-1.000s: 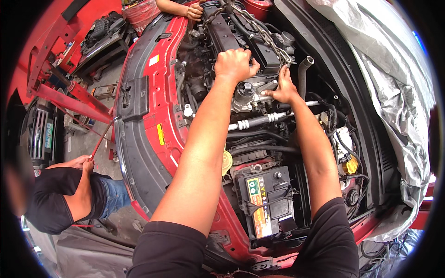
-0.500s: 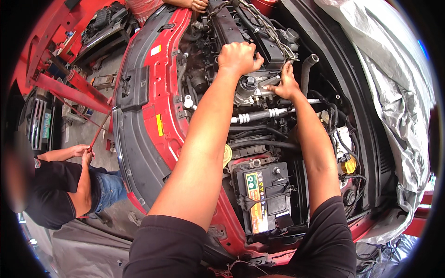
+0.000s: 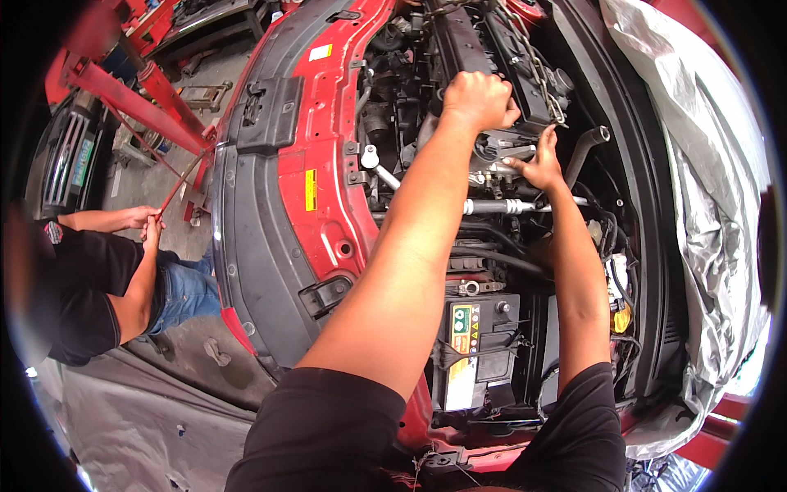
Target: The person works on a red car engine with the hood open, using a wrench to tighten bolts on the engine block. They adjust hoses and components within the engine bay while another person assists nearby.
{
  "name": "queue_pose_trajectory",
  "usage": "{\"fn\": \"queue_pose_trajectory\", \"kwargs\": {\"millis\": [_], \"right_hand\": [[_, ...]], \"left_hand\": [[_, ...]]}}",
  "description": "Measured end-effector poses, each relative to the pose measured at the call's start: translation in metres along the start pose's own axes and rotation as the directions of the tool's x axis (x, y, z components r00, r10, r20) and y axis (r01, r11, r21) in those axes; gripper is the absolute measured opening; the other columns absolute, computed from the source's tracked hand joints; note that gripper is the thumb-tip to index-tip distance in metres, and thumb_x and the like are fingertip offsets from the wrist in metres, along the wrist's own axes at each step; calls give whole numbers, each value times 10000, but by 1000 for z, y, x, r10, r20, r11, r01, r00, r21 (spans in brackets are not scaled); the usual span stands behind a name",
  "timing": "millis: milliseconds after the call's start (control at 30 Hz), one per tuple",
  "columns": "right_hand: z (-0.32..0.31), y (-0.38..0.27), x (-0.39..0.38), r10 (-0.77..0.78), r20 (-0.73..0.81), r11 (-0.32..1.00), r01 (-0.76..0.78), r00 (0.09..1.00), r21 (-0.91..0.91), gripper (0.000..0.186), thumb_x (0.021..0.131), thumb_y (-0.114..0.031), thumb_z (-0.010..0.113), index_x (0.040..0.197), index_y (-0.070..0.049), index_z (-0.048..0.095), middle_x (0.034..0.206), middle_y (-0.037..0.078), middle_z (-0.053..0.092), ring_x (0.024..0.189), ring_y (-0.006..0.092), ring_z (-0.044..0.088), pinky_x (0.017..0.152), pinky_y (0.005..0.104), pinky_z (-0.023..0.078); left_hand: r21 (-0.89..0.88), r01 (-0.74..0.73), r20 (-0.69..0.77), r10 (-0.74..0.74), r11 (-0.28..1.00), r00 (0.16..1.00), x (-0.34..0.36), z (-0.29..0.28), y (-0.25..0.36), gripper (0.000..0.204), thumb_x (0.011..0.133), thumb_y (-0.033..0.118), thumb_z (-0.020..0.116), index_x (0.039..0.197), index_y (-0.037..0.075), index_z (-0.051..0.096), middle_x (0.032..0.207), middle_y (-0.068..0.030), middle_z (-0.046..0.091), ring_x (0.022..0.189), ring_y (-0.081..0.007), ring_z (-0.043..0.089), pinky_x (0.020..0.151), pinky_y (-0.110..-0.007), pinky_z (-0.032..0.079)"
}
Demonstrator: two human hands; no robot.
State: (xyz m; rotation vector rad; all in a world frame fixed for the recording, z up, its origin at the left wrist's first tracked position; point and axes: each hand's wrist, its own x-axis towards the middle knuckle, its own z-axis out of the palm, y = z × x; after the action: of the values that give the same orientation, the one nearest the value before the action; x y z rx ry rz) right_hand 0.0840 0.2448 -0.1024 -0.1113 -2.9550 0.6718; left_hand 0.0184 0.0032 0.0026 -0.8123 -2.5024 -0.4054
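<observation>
- The engine [image 3: 459, 41] sits in the car's bay, in front of both hands and partly beneath them.
- The left hand [image 3: 475, 100] is over the near end of the engine, knuckles up, its fingers curled together into a fist and the thumb at the right side. The undersides are hidden, so I cannot tell whether they are clamped on anything.
- The engine's black cover [image 3: 516, 70] begins just beyond that fist and runs away from it.
- The right hand [image 3: 541, 164] is open at the engine's near right corner, thumb well apart from the other fingers.
- Its thumb points left, at the metal bracket [image 3: 518, 153]; its other fingers reach up and away, toward the lower end of the chain [image 3: 534, 61]. Whether they touch the links I cannot tell.
- The chain slants along the cover and ends just beyond those fingertips.
- A dark hose [image 3: 587, 154] stands up at a tilt, just right of the right hand.
- A silver tube [image 3: 496, 207] crosses the bay nearer the wearer than either hand.
- The battery [image 3: 493, 344] lies between the two forearms, well apart from the fingers.
- At left, outside the car, another person [image 3: 106, 287] grips a long red bar [image 3: 174, 193] with both hands.
</observation>
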Motion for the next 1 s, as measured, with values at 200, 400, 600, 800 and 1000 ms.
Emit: {"fn": "queue_pose_trajectory", "kwargs": {"millis": [200,400,600,800,1000], "right_hand": [[2,4,2,-82,-29,996,83,996,18,1601,650,-621,936,1598,107,-130,1667,400,29,1582,464,164,1275,427,251],[0,14,2,-129,-48,991,127,990,-53,1620,622,-652,936,1604,110,-103,1652,336,133,1530,435,305,1228,419,348],[4,30,4,-137,-54,989,134,989,-54,1597,631,-638,941,1613,101,-79,1645,335,141,1565,433,198,1262,451,277],[3,19,3,-145,-61,989,146,987,7,1546,632,-572,968,1636,62,-22,1646,329,153,1547,449,200,1270,463,253],[5,23,3,-118,-67,993,118,991,-2,1566,629,-570,969,1634,63,-50,1644,344,164,1548,464,207,1265,455,263]], "left_hand": [[-42,-1,-55,-1,999,998,-2,6,-4,315,800,426,689,777,126,780,803,-106,764,743,-296,774,665,-438,615],[-56,-5,-61,1,998,998,1,13,-1,311,808,429,680,764,138,781,798,-86,761,725,-284,772,639,-433,612],[-100,1,-43,-5,995,999,2,11,1,303,800,422,691,760,135,782,781,-88,762,716,-284,773,635,-429,613],[-112,21,-11,-22,994,1000,2,7,-1,280,772,413,734,749,140,788,805,-79,775,761,-254,783,657,-410,609],[-125,10,-41,-16,992,999,4,7,1,280,774,413,733,754,140,787,798,-96,774,749,-266,782,647,-412,611]]}}
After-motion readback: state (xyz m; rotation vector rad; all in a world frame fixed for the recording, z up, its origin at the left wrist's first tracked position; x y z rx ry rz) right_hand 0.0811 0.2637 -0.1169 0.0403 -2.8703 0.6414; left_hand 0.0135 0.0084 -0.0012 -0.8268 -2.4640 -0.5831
